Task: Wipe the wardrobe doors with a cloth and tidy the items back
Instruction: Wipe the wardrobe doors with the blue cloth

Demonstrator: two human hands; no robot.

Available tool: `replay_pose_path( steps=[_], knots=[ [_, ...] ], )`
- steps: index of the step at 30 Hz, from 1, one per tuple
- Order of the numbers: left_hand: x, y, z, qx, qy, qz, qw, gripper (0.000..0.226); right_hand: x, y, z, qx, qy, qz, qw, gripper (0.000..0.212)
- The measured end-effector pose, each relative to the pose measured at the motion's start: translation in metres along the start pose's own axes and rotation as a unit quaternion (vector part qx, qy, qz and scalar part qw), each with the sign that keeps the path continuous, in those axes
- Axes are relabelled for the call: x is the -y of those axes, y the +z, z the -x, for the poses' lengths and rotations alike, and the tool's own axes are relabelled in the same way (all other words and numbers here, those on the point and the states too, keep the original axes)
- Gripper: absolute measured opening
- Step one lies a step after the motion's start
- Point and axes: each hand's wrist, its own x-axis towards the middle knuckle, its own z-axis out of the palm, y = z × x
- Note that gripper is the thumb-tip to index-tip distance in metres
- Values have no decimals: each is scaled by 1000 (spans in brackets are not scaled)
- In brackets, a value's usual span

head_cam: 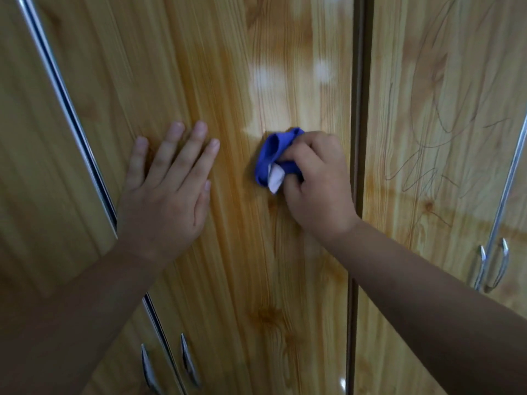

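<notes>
A glossy wood-grain wardrobe door fills the middle of the head view. My right hand grips a bunched blue cloth with a small white tag and holds it against the door at mid-height. My left hand lies flat on the same door to the left of the cloth, fingers straight and spread, holding nothing.
A left door meets the middle one at a metal edge strip. The right door carries pen scribbles. Curved metal handles sit at lower left and at right.
</notes>
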Motion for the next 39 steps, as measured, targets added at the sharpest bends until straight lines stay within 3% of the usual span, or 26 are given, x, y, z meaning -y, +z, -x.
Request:
replay_pose_path(
  steps=[3,9,15,19,22,24,26,28,31,33,35,36,39],
  knots=[
    [1,0,1,1,0,-6,1000,55,15,9,-1,-25,42,-10,999,11],
    [-1,1,1,-4,-4,-8,1000,53,24,9,127,169,-18,28,985,13],
    [-2,-1,-1,4,-4,-10,1000,53,32,0,141,240,18,29,970,18],
    [-4,-6,-1,11,-4,-11,1000,53,48,-30,127,294,136,-42,945,30],
    [-4,-6,-3,8,-5,1,1000,53,50,-71,127,255,258,-87,928,25],
    [-4,-6,-5,3,-8,13,1000,53,46,-107,131,224,341,-95,908,41],
    [-10,-10,-8,3,-31,36,999,52,39,-144,135,212,423,-106,874,46],
    [-26,-20,-13,10,-74,73,995,51,30,-175,139,188,527,-162,813,44],
    [-72,-40,-20,33,-89,136,986,42,14,-208,145,55,675,-290,676,46],
    [-112,-48,-22,56,-53,193,978,34,-4,-218,148,-36,731,-353,583,50],
    [-155,-49,-22,74,-26,251,965,33,-30,-227,147,-73,766,-376,516,49],
    [-175,-47,-21,83,-18,266,960,34,-45,-234,144,-68,779,-371,500,52],
    [-228,-34,-20,117,-9,273,955,36,-94,-264,142,-43,777,-361,514,60]
  ],
)
